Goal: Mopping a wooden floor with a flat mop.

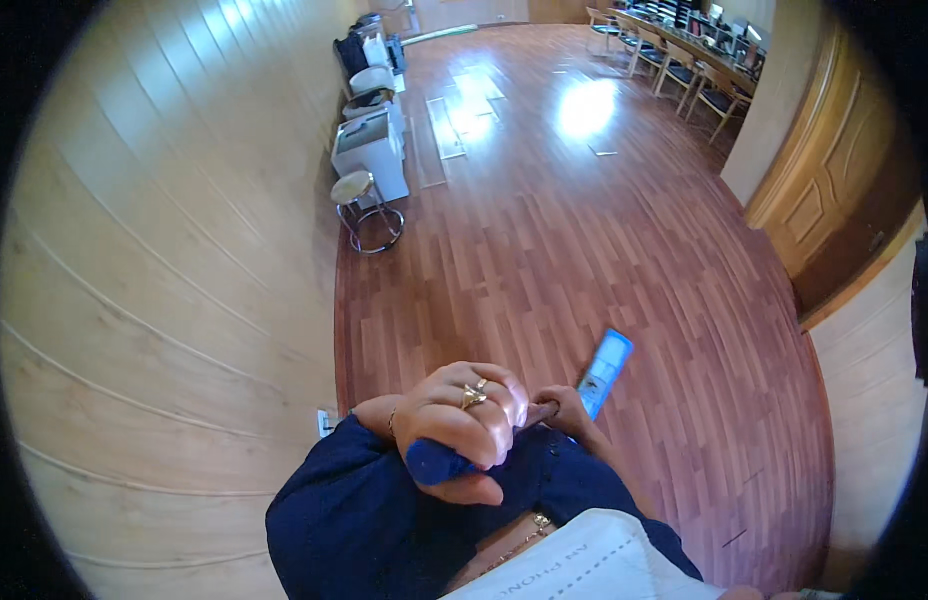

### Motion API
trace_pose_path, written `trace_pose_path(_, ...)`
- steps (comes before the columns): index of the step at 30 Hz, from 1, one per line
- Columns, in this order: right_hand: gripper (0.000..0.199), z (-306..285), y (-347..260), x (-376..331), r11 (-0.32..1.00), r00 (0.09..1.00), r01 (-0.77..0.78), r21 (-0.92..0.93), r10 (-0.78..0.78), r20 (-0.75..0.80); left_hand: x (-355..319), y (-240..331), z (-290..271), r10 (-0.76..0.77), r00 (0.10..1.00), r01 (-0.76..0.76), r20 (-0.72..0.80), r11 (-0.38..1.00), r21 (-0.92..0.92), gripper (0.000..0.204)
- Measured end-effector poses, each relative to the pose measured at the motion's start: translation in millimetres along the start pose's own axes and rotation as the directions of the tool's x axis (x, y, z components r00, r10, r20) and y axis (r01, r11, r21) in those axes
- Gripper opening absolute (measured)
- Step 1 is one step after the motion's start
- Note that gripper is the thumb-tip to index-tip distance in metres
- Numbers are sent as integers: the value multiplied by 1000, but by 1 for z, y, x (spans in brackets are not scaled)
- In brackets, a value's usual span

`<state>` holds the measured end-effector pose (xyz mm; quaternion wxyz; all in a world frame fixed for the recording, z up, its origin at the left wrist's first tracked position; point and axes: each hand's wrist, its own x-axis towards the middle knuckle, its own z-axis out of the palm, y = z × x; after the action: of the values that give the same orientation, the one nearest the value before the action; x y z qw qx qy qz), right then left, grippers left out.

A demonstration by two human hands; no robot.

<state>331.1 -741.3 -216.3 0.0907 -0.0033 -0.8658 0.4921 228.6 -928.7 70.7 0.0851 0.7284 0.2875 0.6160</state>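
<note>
A long-handled mop with a flat blue head [605,372] slants across in front of my body. My left hand [464,415], with gold rings on it, is closed round the top of the handle, and the handle's dark blue end [434,462] pokes out below the fingers. Farther down the shaft, my right hand [567,408] is wrapped round the brownish pole [540,412]. The blue head is over the wood floor just past my right hand, partly covered by that hand. Whether it touches the floor I cannot tell.
Wood-plank floor [584,260] stretches ahead. Along the pale left wall [174,300] stand a round stool [354,187], a white cabinet [374,150] and bins. Chairs [674,70] line a long desk [719,65] at the far right. A wooden door [834,170] is nearer on the right.
</note>
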Motion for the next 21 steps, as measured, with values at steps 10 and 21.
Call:
trace_pose_path(10, 15, 3, -14, 12, 978, 994, -91, 188, 79, 70, 8, 1, 19, 87, 995, -92, 45, 989, 118, 39)
trace_pose_path(21, 18, -41, 41, -117, 953, 834, -297, 65, 292, -467, 13, -90, 53, 83, 979, -33, 188, 966, -255, 33)
